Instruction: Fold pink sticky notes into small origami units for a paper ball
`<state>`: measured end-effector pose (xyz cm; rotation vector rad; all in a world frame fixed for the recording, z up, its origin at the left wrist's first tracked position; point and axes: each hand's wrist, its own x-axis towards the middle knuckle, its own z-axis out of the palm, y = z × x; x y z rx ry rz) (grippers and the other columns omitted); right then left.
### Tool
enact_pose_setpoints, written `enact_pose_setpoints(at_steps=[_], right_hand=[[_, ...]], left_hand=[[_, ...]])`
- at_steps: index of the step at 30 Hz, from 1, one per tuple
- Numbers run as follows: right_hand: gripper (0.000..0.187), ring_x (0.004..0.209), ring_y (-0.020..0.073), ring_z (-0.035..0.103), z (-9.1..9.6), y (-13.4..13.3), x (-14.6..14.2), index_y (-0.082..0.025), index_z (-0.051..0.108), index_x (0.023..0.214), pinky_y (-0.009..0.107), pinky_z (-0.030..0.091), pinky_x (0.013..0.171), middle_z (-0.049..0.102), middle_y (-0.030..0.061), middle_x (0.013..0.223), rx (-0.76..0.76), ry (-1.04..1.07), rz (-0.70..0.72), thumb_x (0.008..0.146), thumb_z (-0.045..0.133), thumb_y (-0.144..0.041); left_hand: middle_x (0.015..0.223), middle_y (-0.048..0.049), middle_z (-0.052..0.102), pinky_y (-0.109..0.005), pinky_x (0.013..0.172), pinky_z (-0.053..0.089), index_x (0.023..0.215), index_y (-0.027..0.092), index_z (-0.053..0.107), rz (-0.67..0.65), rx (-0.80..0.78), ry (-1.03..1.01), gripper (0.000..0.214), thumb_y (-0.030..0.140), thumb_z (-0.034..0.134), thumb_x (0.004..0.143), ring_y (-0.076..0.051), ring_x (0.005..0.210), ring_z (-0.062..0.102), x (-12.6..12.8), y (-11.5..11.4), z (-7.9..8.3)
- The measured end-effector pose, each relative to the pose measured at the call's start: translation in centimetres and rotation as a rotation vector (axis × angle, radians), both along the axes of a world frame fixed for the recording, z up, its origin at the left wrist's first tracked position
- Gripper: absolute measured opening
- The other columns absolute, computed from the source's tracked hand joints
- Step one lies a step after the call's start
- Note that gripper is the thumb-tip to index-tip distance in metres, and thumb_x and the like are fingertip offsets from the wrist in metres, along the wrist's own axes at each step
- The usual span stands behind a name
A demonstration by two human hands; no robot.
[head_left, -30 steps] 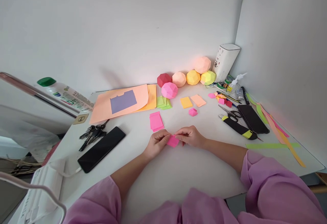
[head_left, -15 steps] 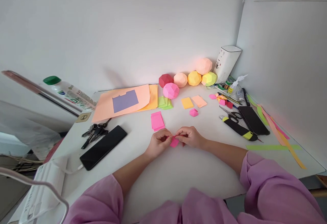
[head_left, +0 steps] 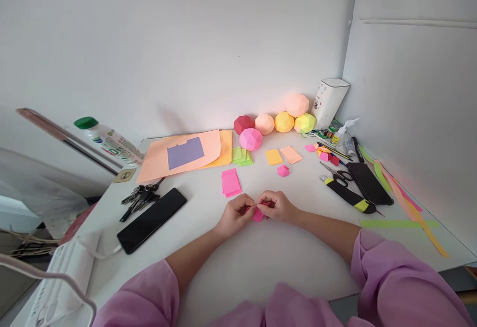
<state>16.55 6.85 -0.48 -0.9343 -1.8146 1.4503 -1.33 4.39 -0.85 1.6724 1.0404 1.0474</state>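
Between my two hands is a small piece of pink paper (head_left: pixel 258 214), partly hidden by the fingers. My left hand (head_left: pixel 235 214) pinches its left side, and my right hand (head_left: pixel 278 206) pinches the right side, fingertips close together. Just beyond my left hand lies a stack of pink paper slips (head_left: pixel 231 182). A small folded pink paper piece (head_left: pixel 283 170) sits beyond my right hand. Farther back are a yellow paper slip (head_left: pixel 274 157), a peach paper slip (head_left: pixel 291 154) and several green slips (head_left: pixel 242 156).
Several faceted paper balls (head_left: pixel 251 139) line the wall. To the right lie a utility knife (head_left: pixel 348 195), scissors (head_left: pixel 341 173), a black phone (head_left: pixel 368 183) and paper strips (head_left: pixel 395 223). On the left are keys (head_left: pixel 140 198), a black device (head_left: pixel 152 220) and a bottle (head_left: pixel 110 140).
The view has tilted slightly upward, so everything sits lower in the picture. My fingers have shifted a little on the pink paper, with both hands still pinching it.
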Motion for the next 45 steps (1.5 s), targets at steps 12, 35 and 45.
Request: enact_pose_setpoints(at_steps=[12,35,45], right_hand=[[0.01,0.047,0.0089,0.053,0.2,0.7,0.7,-0.019,0.043,0.073,0.02,0.037,0.043,0.058,-0.0029,0.062,-0.188,0.179,-0.071,0.078,0.051,-0.022],[0.017,0.052,0.0094,0.051,0.5,0.3,0.6,-0.015,0.057,0.072,0.022,0.039,0.048,0.058,-0.0002,0.064,-0.1,0.069,-0.043,0.081,0.055,-0.03],[0.019,0.05,0.0086,0.051,0.0,0.5,0.7,-0.017,0.052,0.077,0.021,0.037,0.045,0.057,-0.001,0.066,-0.131,0.113,-0.088,0.084,0.052,-0.035]], left_hand=[[0.066,0.0007,0.051,-0.023,0.058,0.039,0.064,0.016,0.053,0.087,-0.137,-0.168,0.018,0.029,0.058,0.075,-0.011,0.061,0.046,-1.1,0.6,-0.3],[0.068,0.002,0.046,-0.022,0.057,0.033,0.071,0.016,0.051,0.024,-0.225,-0.233,0.017,0.03,0.056,0.08,-0.01,0.062,0.041,-1.2,0.5,-0.6],[0.073,0.0019,0.054,-0.024,0.061,0.042,0.085,0.019,0.05,0.035,-0.364,-0.373,0.023,0.04,0.059,0.08,-0.012,0.065,0.051,-1.0,0.3,-0.2]])
